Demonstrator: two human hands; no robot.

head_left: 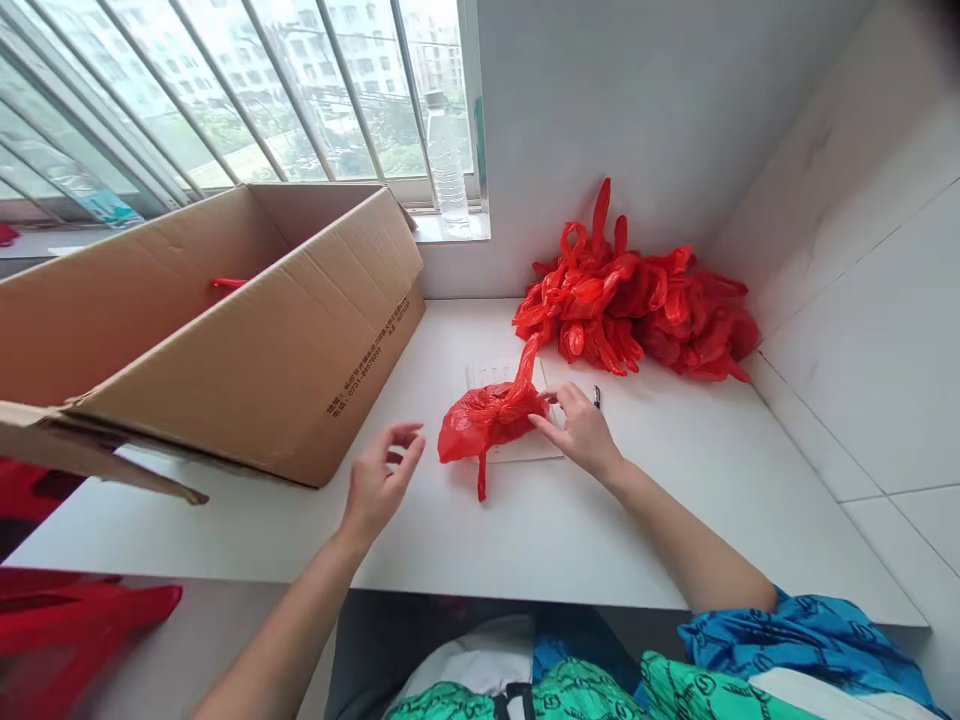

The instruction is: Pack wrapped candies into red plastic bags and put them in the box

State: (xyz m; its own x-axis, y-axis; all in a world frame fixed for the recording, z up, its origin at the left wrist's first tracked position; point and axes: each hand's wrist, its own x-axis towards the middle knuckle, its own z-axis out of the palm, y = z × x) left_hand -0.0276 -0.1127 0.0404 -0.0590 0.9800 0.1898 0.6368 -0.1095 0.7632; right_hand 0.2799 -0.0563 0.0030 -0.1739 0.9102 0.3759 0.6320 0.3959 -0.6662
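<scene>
A knotted red plastic bag (487, 415) lies on the white table, partly over a sheet of paper (529, 452). One of its handles points up toward the back, and another hangs toward the front edge. At the bag's right side is my right hand (585, 430), its thumb and fingertips closed on the plastic. My left hand (381, 482) hovers left of the bag, apart from it, with fingers bent, spread and holding nothing. What the bag contains is hidden.
A large open cardboard box (300, 350) stands on the left. Several red plastic bags (600, 290) are heaped against the back wall. A pen (597, 397) lies beyond my right hand. One clear bottle (448, 165) stands on the windowsill, near the barred window.
</scene>
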